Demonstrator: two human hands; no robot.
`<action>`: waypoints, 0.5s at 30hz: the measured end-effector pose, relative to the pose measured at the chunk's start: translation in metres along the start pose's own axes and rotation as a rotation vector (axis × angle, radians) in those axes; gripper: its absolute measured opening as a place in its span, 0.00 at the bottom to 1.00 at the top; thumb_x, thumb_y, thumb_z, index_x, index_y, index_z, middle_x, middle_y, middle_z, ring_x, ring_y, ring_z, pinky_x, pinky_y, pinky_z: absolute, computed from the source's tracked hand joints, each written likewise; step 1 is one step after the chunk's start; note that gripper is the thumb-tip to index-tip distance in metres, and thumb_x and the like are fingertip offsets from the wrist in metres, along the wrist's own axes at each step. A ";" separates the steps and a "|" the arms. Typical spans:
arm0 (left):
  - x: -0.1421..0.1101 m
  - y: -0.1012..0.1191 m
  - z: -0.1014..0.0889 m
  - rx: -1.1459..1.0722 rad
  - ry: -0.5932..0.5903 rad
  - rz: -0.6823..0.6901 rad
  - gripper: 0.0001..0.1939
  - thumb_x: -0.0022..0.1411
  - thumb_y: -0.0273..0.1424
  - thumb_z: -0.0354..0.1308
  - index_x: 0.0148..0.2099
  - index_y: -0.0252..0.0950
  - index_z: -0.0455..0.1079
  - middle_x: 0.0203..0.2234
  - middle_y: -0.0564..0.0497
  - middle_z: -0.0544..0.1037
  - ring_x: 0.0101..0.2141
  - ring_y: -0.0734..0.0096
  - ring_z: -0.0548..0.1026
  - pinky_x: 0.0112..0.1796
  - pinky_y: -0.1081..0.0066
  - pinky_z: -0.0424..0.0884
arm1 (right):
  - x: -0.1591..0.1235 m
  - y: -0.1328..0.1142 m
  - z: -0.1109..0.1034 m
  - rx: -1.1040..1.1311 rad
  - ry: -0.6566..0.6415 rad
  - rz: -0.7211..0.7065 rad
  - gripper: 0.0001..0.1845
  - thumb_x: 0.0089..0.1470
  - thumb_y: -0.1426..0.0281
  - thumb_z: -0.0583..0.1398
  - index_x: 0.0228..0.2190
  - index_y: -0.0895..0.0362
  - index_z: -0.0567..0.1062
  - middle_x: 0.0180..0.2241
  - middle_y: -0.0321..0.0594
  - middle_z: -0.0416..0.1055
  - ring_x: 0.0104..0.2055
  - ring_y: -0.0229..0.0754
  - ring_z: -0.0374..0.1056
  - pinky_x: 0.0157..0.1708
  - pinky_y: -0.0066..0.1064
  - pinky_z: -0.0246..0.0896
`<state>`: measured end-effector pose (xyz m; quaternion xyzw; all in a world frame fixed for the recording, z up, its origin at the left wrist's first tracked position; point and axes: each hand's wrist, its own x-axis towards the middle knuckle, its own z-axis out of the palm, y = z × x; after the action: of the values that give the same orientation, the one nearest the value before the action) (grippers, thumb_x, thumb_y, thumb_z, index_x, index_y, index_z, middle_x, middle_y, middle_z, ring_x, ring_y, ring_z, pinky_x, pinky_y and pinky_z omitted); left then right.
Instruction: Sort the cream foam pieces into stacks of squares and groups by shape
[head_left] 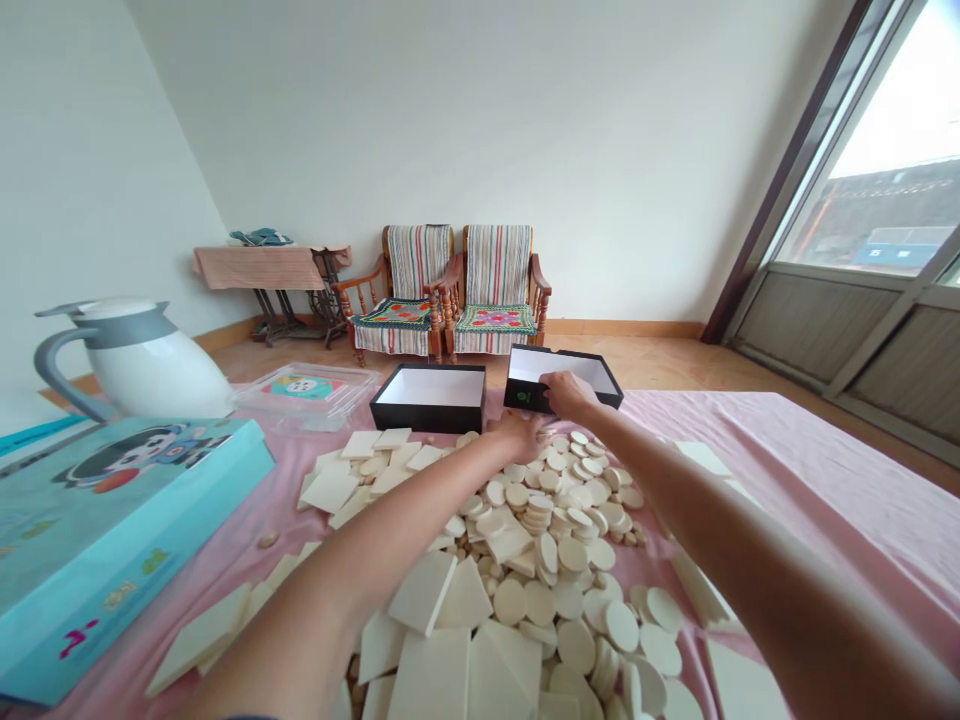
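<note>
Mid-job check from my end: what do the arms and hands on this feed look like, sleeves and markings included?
Two human arms. The left grip and right grip are hands without gloves. The left forearm and right forearm show no sleeves, cables or markings. A dark edge by the left forearm is too cut off to identify.

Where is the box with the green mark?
In the head view, the marked box is right of the other black box, with the right hand on its near wall.
</note>
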<state>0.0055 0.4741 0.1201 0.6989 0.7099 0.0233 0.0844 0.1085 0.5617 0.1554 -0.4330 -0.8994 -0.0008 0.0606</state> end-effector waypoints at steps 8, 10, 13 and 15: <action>-0.043 -0.011 -0.019 -0.093 -0.037 0.388 0.07 0.60 0.27 0.52 0.38 0.35 0.71 0.39 0.45 0.75 0.41 0.62 0.74 0.43 0.68 0.69 | -0.004 -0.031 0.010 0.002 -0.070 -0.064 0.13 0.57 0.73 0.55 0.43 0.55 0.76 0.39 0.49 0.76 0.41 0.46 0.74 0.36 0.31 0.64; -0.062 -0.014 -0.024 -0.126 -0.040 0.451 0.06 0.61 0.26 0.52 0.37 0.35 0.71 0.40 0.45 0.75 0.42 0.64 0.73 0.44 0.69 0.68 | -0.009 -0.034 0.010 0.003 -0.086 -0.079 0.13 0.57 0.73 0.55 0.43 0.55 0.76 0.39 0.49 0.76 0.41 0.47 0.74 0.37 0.31 0.63; -0.097 -0.021 -0.030 -0.186 -0.056 0.550 0.07 0.63 0.29 0.51 0.37 0.37 0.71 0.36 0.48 0.75 0.41 0.65 0.73 0.45 0.70 0.67 | -0.021 -0.037 0.005 0.006 -0.081 -0.105 0.14 0.57 0.73 0.55 0.44 0.57 0.75 0.40 0.51 0.76 0.44 0.49 0.72 0.40 0.34 0.62; -0.121 -0.028 -0.033 -0.225 -0.059 0.601 0.09 0.64 0.31 0.50 0.38 0.37 0.72 0.35 0.48 0.75 0.40 0.65 0.73 0.45 0.69 0.67 | -0.032 -0.040 -0.003 0.014 -0.052 -0.128 0.16 0.57 0.72 0.55 0.47 0.58 0.73 0.44 0.52 0.74 0.48 0.50 0.70 0.45 0.36 0.60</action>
<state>-0.0261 0.3560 0.1588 0.8639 0.4619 0.1054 0.1710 0.0973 0.5114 0.1572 -0.3741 -0.9264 0.0130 0.0402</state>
